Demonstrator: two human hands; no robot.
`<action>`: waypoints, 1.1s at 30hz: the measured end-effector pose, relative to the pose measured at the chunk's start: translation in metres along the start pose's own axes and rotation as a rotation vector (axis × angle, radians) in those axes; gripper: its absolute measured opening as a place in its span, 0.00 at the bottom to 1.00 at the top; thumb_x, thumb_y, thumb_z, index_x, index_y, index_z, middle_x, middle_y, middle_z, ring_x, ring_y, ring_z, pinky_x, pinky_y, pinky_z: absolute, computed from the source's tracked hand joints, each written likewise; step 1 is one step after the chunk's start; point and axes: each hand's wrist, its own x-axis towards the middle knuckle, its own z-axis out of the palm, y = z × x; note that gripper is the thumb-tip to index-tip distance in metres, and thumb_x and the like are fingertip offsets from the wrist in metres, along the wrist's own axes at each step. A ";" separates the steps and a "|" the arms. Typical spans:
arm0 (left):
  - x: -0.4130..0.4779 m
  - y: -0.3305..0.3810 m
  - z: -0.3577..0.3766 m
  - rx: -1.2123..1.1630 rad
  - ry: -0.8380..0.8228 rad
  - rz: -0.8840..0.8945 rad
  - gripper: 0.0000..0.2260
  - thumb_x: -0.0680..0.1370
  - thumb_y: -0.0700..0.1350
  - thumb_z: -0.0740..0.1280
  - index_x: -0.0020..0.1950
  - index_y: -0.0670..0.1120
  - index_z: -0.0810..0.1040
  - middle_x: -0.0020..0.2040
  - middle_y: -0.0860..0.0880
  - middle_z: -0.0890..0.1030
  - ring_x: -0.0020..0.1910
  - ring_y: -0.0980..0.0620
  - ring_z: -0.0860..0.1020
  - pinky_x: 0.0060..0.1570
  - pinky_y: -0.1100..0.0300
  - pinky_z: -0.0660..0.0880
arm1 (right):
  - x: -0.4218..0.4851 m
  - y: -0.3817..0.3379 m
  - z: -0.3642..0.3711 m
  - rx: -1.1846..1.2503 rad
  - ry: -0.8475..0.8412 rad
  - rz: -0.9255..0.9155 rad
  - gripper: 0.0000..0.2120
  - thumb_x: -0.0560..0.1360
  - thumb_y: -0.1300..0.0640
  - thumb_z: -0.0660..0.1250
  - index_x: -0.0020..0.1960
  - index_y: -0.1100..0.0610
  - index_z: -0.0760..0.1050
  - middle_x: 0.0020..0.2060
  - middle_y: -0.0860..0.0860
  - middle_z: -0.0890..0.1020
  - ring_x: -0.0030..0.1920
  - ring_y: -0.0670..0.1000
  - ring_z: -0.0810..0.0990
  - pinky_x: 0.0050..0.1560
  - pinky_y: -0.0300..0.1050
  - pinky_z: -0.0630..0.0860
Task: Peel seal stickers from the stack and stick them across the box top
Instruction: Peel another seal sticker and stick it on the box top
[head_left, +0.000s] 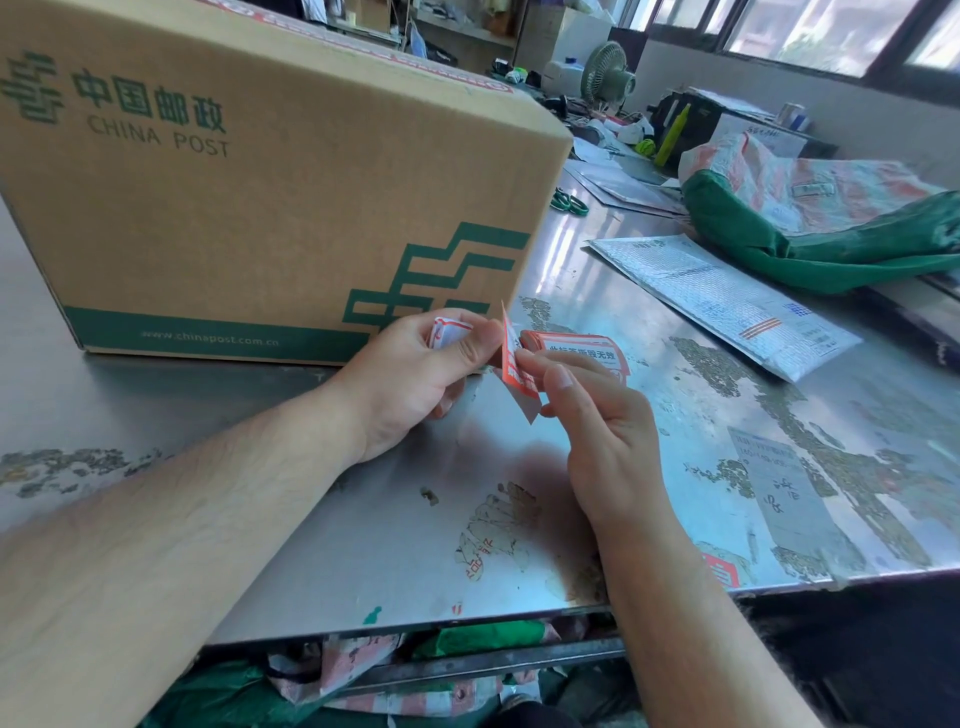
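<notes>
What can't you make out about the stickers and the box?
Head view:
- box top: foreshortened, cut by the frame's upper edge.
- sticker print: turned edge-on between both hands.
- paper in left hand: mostly hidden by curled fingers.
- stack count: too small, right hand overlaps it.

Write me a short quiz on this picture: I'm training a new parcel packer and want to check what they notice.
1. True or false: the green-handled scissors lie on top of the box.
2. Where is the sticker stack? A: on the box top. B: on the table near the box's lower corner, behind the right hand's fingers. C: under the scissors.
3. Fill in: the left hand and right hand pinch one red-and-white ___ between them.
Key: 1 false, the scissors lie on the table; 2 B; 3 sticker.
</notes>
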 end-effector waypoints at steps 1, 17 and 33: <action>0.000 0.000 0.000 -0.004 0.002 0.004 0.14 0.70 0.55 0.67 0.46 0.46 0.78 0.23 0.55 0.70 0.22 0.57 0.63 0.30 0.58 0.56 | 0.000 0.000 0.000 0.001 -0.001 -0.001 0.12 0.78 0.49 0.62 0.50 0.47 0.84 0.48 0.48 0.86 0.52 0.42 0.82 0.49 0.40 0.75; 0.000 0.001 0.000 -0.019 -0.032 0.020 0.10 0.70 0.51 0.69 0.42 0.44 0.79 0.22 0.55 0.67 0.21 0.57 0.61 0.27 0.59 0.54 | 0.000 -0.003 0.003 -0.036 -0.004 -0.036 0.14 0.77 0.45 0.63 0.45 0.49 0.85 0.46 0.48 0.85 0.52 0.49 0.83 0.56 0.47 0.76; 0.002 -0.003 -0.003 -0.063 -0.057 0.003 0.20 0.72 0.46 0.68 0.56 0.32 0.76 0.22 0.52 0.68 0.19 0.57 0.62 0.29 0.55 0.51 | 0.000 0.004 0.000 -0.034 0.028 -0.017 0.15 0.79 0.47 0.60 0.49 0.47 0.85 0.46 0.49 0.85 0.52 0.47 0.82 0.50 0.45 0.74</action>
